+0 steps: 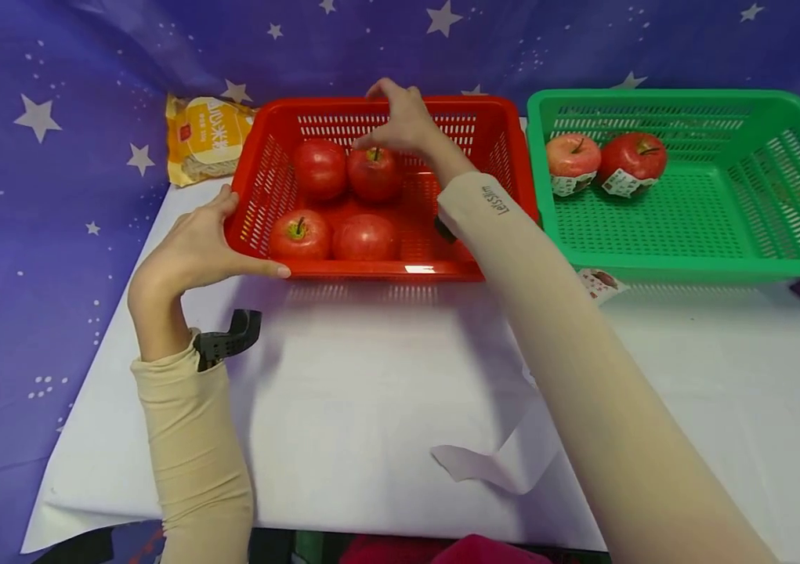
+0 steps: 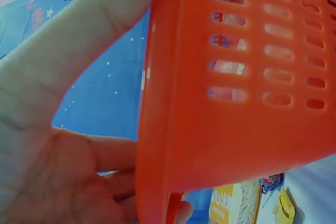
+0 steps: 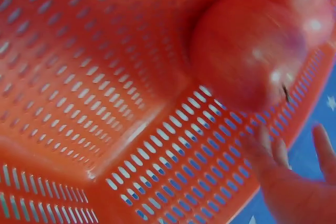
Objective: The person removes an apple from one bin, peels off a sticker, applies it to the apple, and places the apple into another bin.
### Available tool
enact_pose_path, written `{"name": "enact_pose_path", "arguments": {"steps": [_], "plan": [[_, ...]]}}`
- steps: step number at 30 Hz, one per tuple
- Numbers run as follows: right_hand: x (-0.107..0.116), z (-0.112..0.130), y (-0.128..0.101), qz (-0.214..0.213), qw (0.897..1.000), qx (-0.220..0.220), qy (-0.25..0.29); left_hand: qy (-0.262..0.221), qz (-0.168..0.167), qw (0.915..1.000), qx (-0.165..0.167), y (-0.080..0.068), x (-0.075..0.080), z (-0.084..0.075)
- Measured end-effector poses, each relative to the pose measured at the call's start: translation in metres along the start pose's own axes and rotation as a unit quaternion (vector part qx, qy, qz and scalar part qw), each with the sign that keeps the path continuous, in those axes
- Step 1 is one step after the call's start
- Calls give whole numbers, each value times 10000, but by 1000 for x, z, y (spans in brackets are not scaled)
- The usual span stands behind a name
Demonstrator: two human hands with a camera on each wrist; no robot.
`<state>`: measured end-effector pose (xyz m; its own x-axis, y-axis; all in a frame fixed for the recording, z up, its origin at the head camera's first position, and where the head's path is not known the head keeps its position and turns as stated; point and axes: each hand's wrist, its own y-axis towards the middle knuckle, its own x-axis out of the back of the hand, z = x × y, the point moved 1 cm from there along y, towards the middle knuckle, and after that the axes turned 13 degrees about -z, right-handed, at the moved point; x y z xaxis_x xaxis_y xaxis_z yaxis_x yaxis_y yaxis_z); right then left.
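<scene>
My left hand (image 1: 191, 247) grips the near left corner of the red basket (image 1: 491, 125): my thumb runs along the front rim and my fingers wrap the outside of the left wall, the forearm rising straight from the table edge. The left wrist view shows my palm (image 2: 58, 177) pressed to the slotted wall (image 2: 252, 98). My right arm reaches diagonally across the white table (image 1: 343, 392) and over the basket, with my right hand (image 1: 403, 121) hovering above the back right apple (image 1: 374, 174). Its fingers are loosely spread and bent downward, gripping nothing, the fingertips just at the apple's stem. That apple sits upright, stem pointing up, touching the back left apple (image 1: 319, 168); two more apples (image 1: 332, 235) lie side by side in the front row. The basket's long axis runs left to right, and just beside its right end stands a green basket (image 1: 724, 266)
</scene>
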<state>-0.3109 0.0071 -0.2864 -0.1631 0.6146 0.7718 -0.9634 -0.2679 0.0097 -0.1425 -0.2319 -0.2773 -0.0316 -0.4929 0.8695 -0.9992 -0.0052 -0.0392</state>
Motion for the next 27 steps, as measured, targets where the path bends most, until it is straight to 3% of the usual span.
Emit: {"name": "enact_pose_path", "arguments": {"steps": [2, 6, 11, 18, 23, 27], "plan": [[-9, 1, 1, 340, 9989, 33, -325, -4, 2, 10000, 19, -1, 0, 0], [-24, 1, -3, 1326, 9865, -15, -959, -21, -9, 10000, 18, -1, 1, 0], [-30, 5, -10, 1671, 9773, -125, -1299, -72, -36, 10000, -35, -1, 0, 1], [-8, -1, -18, 2624, 9541, -787, -1206, -93, -9, 10000, -5, 1, -2, 1], [9, -7, -19, 3224, 9384, -406, -1176, -80, -21, 10000, -42, 0, -1, 2], [27, -2, -24, 3406, 9366, -179, -806, -51, -24, 10000, -43, -2, 1, 2]]}}
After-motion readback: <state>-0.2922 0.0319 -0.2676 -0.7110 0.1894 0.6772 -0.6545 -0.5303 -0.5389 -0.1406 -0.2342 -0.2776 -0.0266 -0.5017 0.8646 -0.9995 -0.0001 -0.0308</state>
